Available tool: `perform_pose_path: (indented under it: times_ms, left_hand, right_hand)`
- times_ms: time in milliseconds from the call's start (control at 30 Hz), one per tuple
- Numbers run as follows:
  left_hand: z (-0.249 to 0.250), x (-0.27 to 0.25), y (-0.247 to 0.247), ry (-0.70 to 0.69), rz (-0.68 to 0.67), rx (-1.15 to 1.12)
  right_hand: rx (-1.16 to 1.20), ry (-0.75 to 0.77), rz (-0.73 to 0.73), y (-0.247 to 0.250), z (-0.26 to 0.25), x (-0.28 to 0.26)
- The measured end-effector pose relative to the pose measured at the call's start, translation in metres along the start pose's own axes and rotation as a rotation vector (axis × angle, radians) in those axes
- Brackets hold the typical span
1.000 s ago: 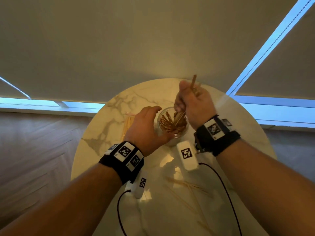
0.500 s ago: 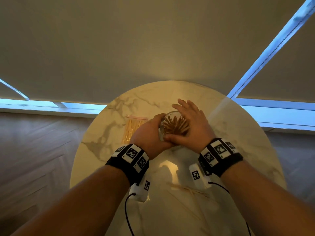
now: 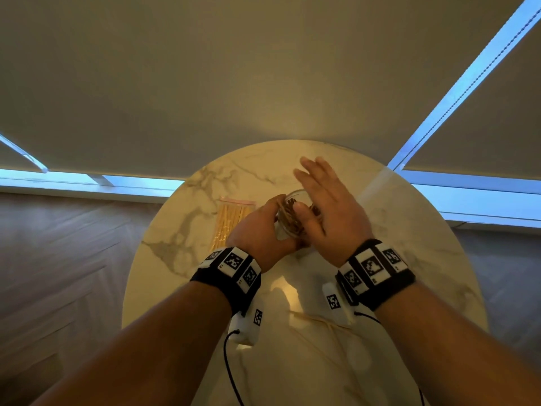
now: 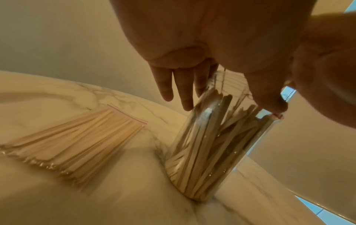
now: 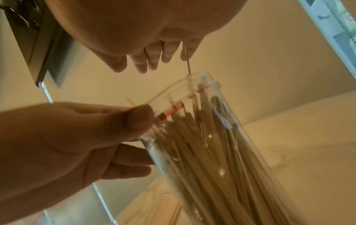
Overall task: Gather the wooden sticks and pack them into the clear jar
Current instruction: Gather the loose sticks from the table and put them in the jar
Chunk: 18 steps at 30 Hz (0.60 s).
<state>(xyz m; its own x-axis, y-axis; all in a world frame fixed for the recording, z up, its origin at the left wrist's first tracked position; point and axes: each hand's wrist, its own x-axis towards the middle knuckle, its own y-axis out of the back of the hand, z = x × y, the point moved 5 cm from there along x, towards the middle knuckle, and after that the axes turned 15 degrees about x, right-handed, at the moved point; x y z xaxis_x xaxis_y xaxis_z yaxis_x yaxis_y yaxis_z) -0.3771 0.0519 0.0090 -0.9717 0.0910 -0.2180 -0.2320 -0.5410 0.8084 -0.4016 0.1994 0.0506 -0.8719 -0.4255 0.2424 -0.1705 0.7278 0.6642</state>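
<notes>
Left hand (image 3: 260, 230) gripping clear jar (image 4: 217, 141), right hand (image 3: 328, 212) flat above

Jar (image 3: 288, 213) rim half hidden by right hand (image 3: 328, 212), loose sticks (image 3: 325, 322) faint, blurred

Legible text, brands, numbers: none in any view. Sole markings: black-and-white square coded tags, without letters or digits, on the left wristband (image 3: 234, 263), the right wristband (image 3: 373, 266), and the two white camera housings (image 3: 333, 301) beneath the wrists. Jar and stick packet bear no readable label.
</notes>
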Motion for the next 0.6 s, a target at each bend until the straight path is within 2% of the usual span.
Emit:
perform_pose_path:
  times_ms: [33,100,133,267,367,400,500,600]
  left_hand:
    - [-0.001,0.000,-0.001,0.002,-0.006,-0.004]
    - [-0.002,0.000,-0.003,-0.011,-0.028,-0.011]
    - [-0.002,0.000,-0.004,-0.019,-0.032,-0.011]
    - [-0.003,0.000,-0.002,-0.015,-0.014,0.014]
    - [-0.005,0.001,-0.004,-0.037,-0.036,-0.007]
    - [-0.007,0.002,-0.005,-0.039,-0.037,-0.006]
    - [-0.011,0.002,-0.007,-0.014,-0.030,0.006]
    - [-0.010,0.000,-0.010,-0.001,-0.035,0.008]
  right_hand:
    - [-0.002,-0.014,-0.032,-0.003,-0.001,-0.004]
    - [-0.067,-0.024,-0.222,-0.019,-0.001,-0.009]
    - [-0.092,0.001,-0.271,-0.024,-0.001,-0.012]
    - [-0.147,0.044,-0.136,-0.006,-0.003,-0.014]
    - [-0.287,0.059,-0.317,-0.022,-0.003,-0.025]
    - [-0.310,0.020,-0.320,-0.025,0.002,-0.028]
    - [-0.365,-0.113,-0.202,-0.014,0.015,-0.031]
    - [-0.382,-0.171,-0.311,-0.016,0.011,-0.032]
